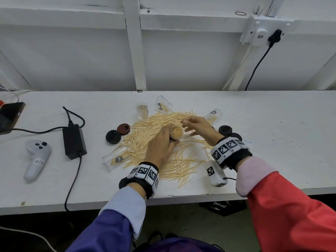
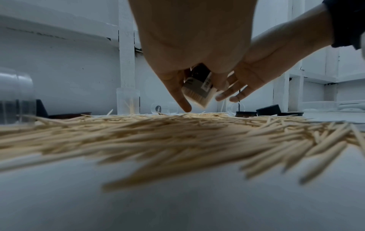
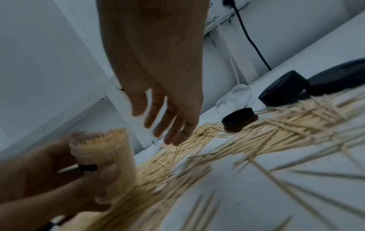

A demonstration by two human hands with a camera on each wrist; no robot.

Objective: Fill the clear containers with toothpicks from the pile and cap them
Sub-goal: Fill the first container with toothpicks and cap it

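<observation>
Black round plastic cap (image 1: 113,136): flat on the white table (image 1: 272,142), left of the left hand, beside a brown cap (image 1: 123,128).

Left hand (image 1: 160,146): fingers curled round the clear plastic cylindrical container (image 1: 176,132), packed full of pale wooden toothpicks, uncapped, long axis tilted, mouth toward the right hand.

Right hand (image 1: 199,127): empty, fingers spread and relaxed, just right of the container mouth.

Black caps (image 1: 225,130): right of that hand and nearest to it, so the likelier pick.

Toothpick pile (image 1: 163,142): spread beneath both hands.
</observation>
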